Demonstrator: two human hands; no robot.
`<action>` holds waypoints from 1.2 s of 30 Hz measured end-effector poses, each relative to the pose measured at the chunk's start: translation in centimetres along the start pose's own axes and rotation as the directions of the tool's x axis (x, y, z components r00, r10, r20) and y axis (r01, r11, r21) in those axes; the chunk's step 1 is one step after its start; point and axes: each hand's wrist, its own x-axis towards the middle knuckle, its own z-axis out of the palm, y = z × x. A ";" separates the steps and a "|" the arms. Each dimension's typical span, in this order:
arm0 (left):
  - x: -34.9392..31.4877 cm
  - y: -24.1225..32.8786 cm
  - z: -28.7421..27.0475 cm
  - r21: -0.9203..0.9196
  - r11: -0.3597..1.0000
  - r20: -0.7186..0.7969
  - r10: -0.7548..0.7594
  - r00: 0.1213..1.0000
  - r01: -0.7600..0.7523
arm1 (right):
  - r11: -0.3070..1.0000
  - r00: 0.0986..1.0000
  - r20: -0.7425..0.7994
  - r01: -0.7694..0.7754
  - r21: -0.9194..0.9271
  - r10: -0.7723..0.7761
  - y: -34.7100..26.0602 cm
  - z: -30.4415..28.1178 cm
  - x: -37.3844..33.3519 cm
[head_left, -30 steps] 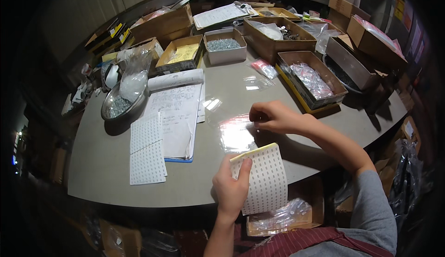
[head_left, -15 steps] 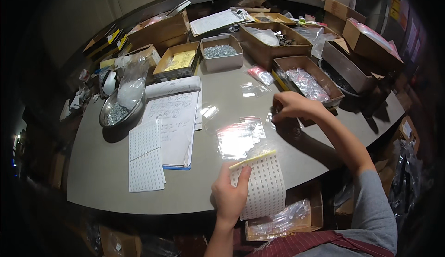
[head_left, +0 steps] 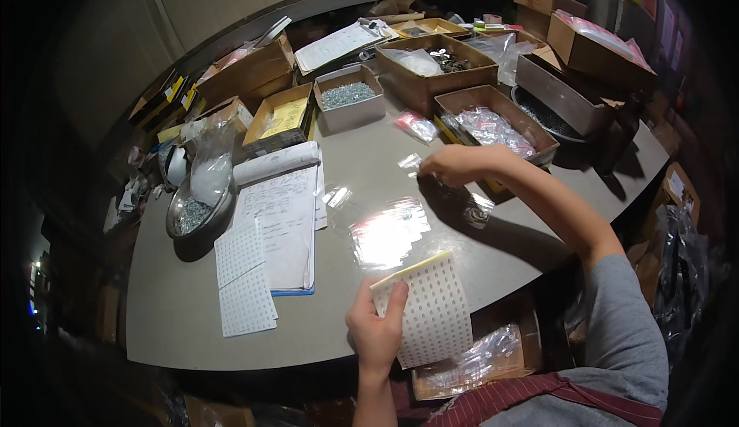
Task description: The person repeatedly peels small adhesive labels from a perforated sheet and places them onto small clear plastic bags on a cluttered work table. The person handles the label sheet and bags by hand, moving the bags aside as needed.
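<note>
My left hand is closed on a sheet of stickers, white with rows of small printed marks and a yellowish top edge, with the thumb on its face. Farther out, my right hand has its fingers drawn together at small clear plastic bags; the fingertips are partly hidden. By my right forearm lies a filled small clear bag. Between my hands and the clipboard, a spread of overlapping flat clear bags reflects the light strongly.
On the left are a clipboard with handwritten papers, more sticker sheets and a metal bowl of small metal parts. Boxes line the back, including one of filled bags. A box of clear bags sits below the front edge.
My right hand has moved left and away from me to the small bags, leaving a filled bag on the table. My left hand keeps the sticker sheet. The view has shifted slightly.
</note>
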 end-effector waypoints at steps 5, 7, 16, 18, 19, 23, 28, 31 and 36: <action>-0.1 -0.5 -0.2 0.022 1.000 0.013 -0.002 1.000 0.001 | 0.992 0.992 0.053 0.114 0.055 -0.117 -2.7 -0.2 -8.4; -0.2 -0.7 -0.2 -0.025 0.999 -0.006 0.019 1.000 -0.019 | 0.987 0.996 0.006 0.088 0.132 -0.089 -2.9 0.0 -9.2; -0.4 -1.7 -1.7 -0.592 0.766 -0.181 0.175 0.968 -0.249 | 0.943 0.822 -0.521 0.321 0.086 -0.232 -0.6 8.4 -8.9; -0.1 -1.9 -1.9 -0.644 0.731 -0.142 0.176 0.974 -0.226 | 0.936 0.837 -0.528 0.289 0.201 -0.145 -1.9 9.5 -12.1; -0.2 -2.0 -2.1 -0.662 0.717 -0.135 0.171 0.976 -0.218 | 0.950 0.826 -0.534 0.287 0.124 -0.180 -3.3 9.7 -13.6; -0.3 -2.0 -2.4 -0.681 0.716 -0.109 0.108 0.988 -0.154 | 0.872 0.785 -0.549 0.451 0.190 -0.286 -7.1 12.0 -18.2; -0.3 -1.3 -2.3 -0.678 0.724 -0.097 0.085 0.992 -0.128 | 0.631 0.725 -0.572 0.658 0.412 -0.383 -9.2 15.1 -21.4; -0.2 -1.8 -2.4 -0.645 0.753 -0.075 0.105 0.992 -0.129 | 0.484 0.700 -0.625 0.704 0.520 -0.345 -10.6 14.6 -22.6; -0.6 -1.6 -2.3 -0.609 0.787 0.041 0.157 0.987 -0.100 | 0.271 0.854 -0.521 0.501 0.822 0.003 -9.6 12.2 -23.0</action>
